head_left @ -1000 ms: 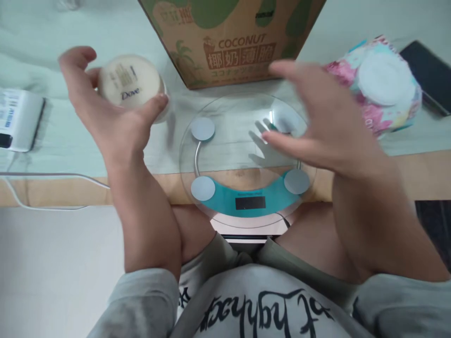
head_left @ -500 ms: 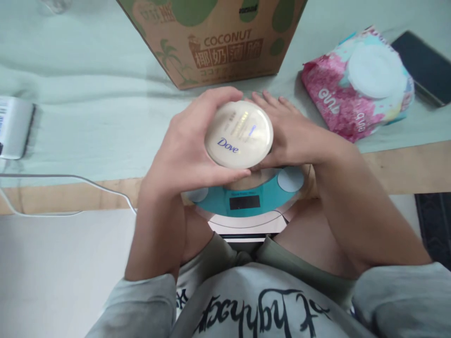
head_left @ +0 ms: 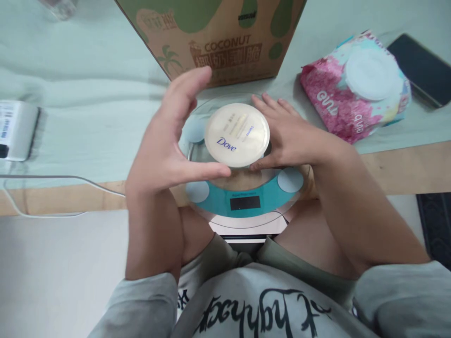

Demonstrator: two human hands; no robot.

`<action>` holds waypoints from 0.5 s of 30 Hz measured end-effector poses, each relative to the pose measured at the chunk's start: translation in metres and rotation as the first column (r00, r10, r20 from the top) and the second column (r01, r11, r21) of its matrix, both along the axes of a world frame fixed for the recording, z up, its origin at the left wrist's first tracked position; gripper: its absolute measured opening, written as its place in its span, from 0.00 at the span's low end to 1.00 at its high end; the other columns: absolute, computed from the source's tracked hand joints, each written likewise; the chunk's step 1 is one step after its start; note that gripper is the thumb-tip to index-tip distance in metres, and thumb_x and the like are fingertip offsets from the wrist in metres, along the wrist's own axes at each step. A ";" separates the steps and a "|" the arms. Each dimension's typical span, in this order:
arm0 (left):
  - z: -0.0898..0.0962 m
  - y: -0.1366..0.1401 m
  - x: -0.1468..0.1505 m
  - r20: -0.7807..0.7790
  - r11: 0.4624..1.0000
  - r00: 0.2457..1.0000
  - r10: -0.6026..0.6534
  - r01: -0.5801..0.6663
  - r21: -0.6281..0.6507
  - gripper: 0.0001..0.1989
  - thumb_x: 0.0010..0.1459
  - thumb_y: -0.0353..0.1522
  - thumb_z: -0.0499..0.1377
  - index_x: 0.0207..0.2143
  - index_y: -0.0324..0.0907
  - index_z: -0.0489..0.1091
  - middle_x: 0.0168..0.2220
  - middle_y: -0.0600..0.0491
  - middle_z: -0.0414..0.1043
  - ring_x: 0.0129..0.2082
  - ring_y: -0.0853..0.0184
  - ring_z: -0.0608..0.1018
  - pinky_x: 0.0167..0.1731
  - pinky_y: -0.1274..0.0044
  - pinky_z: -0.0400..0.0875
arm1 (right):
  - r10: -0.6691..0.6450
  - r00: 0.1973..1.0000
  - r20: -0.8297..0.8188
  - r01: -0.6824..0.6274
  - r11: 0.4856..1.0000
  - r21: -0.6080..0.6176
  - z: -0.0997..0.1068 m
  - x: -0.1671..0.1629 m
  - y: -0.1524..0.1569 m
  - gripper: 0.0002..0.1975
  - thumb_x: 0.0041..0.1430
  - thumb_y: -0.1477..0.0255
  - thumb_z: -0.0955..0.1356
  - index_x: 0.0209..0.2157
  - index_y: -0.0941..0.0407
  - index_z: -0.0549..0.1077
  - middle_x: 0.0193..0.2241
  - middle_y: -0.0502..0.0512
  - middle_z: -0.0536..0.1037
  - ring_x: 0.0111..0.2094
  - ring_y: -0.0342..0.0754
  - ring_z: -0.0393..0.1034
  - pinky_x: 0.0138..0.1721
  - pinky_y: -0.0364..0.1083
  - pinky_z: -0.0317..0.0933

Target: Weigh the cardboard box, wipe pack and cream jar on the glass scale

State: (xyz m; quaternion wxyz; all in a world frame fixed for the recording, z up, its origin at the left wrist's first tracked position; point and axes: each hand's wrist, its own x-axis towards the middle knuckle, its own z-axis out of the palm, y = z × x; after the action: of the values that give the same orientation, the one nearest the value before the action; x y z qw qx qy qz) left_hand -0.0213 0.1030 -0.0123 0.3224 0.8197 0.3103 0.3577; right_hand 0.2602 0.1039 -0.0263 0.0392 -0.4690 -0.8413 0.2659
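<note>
Jar with a round cream lid marked Dove (head_left: pixel 237 135) sits over the middle of a clear round glass scale with a teal display band (head_left: pixel 271 199), apparently standing on it, though the lid hides its base; from above it shows no long axis. It lies just to the right of the left hand (head_left: pixel 164 150), facing the hollow of that grip, which is spread wide and holds nothing — upper fingers well apart from the lid, thumb tip just beside its near edge. The right hand (head_left: pixel 292 134) is nearer: palm down, fingers spread at the jar's right side, gripping nothing visible; whether it touches the jar I cannot tell. Half a second ago the left grip was wrapped around the jar; now it has let go and shifted left, while jar and right hand have barely moved. Farther out, on pale green cloth (head_left: pixel 105 94), a brown cardboard box with green print (head_left: pixel 225 23) stands beyond the scale — and a pink-and-blue soft packet with a white lid (head_left: pixel 355 105) lies to the right.
</note>
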 end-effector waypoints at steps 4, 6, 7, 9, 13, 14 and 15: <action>-0.001 -0.005 0.021 -0.200 0.988 0.977 -0.071 0.097 0.122 0.61 0.47 0.59 0.74 0.76 0.51 0.51 0.73 0.40 0.58 0.73 0.44 0.64 0.72 0.52 0.66 | 0.009 1.000 0.008 -0.009 1.000 -0.011 0.000 -0.002 0.000 0.67 0.42 0.49 0.81 0.77 0.52 0.50 0.77 0.63 0.39 0.79 0.71 0.30 0.80 0.71 0.32; -0.004 -0.006 0.031 -0.202 0.982 0.978 -0.048 0.083 0.170 0.59 0.47 0.57 0.75 0.74 0.50 0.54 0.69 0.40 0.64 0.69 0.46 0.70 0.67 0.55 0.73 | 0.010 1.000 0.006 -0.009 1.000 -0.014 -0.002 0.000 0.002 0.68 0.40 0.48 0.80 0.77 0.52 0.50 0.77 0.62 0.38 0.79 0.71 0.30 0.80 0.72 0.31; -0.007 -0.005 0.034 -0.179 0.980 0.984 -0.023 0.057 0.191 0.58 0.47 0.57 0.75 0.73 0.50 0.56 0.68 0.41 0.66 0.67 0.46 0.73 0.65 0.57 0.74 | 0.010 1.000 0.005 -0.010 1.000 -0.014 -0.003 0.001 0.003 0.68 0.40 0.47 0.80 0.77 0.51 0.50 0.77 0.60 0.38 0.79 0.71 0.30 0.80 0.72 0.31; -0.010 -0.003 0.032 -0.106 0.974 0.994 0.038 -0.013 0.227 0.58 0.44 0.57 0.77 0.71 0.49 0.60 0.66 0.43 0.69 0.63 0.48 0.76 0.65 0.59 0.75 | 0.016 1.000 0.011 -0.016 1.000 -0.024 -0.004 0.003 0.004 0.66 0.40 0.44 0.79 0.76 0.48 0.52 0.77 0.55 0.37 0.80 0.70 0.30 0.80 0.72 0.30; -0.017 0.014 -0.014 0.053 0.944 0.963 0.263 -0.269 0.190 0.62 0.32 0.53 0.82 0.68 0.46 0.63 0.63 0.49 0.70 0.60 0.54 0.77 0.64 0.66 0.74 | 0.044 0.999 0.019 -0.043 0.998 -0.047 -0.003 0.006 0.006 0.62 0.42 0.42 0.78 0.75 0.47 0.57 0.77 0.54 0.36 0.79 0.72 0.30 0.78 0.75 0.31; -0.019 0.021 -0.031 0.071 0.927 0.941 0.331 -0.338 0.165 0.64 0.29 0.49 0.85 0.68 0.47 0.62 0.62 0.52 0.70 0.60 0.56 0.76 0.62 0.67 0.75 | 0.048 0.999 0.018 -0.047 0.998 -0.046 -0.002 0.006 0.006 0.61 0.43 0.43 0.78 0.75 0.47 0.57 0.78 0.55 0.36 0.79 0.72 0.31 0.78 0.75 0.32; -0.022 0.029 -0.050 0.078 0.892 0.903 0.422 -0.429 0.145 0.65 0.26 0.43 0.86 0.67 0.48 0.62 0.63 0.54 0.68 0.60 0.57 0.75 0.63 0.67 0.74 | 0.047 0.999 0.024 -0.046 0.998 -0.047 0.000 0.005 0.006 0.61 0.44 0.44 0.78 0.75 0.47 0.57 0.78 0.55 0.36 0.79 0.72 0.31 0.78 0.75 0.32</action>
State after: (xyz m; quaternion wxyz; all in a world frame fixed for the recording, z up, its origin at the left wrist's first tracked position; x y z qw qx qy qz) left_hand -0.0710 0.1318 -0.0347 0.1768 0.7469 0.4454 0.4610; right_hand 0.2655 0.1102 -0.0267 0.0114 -0.4533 -0.8461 0.2801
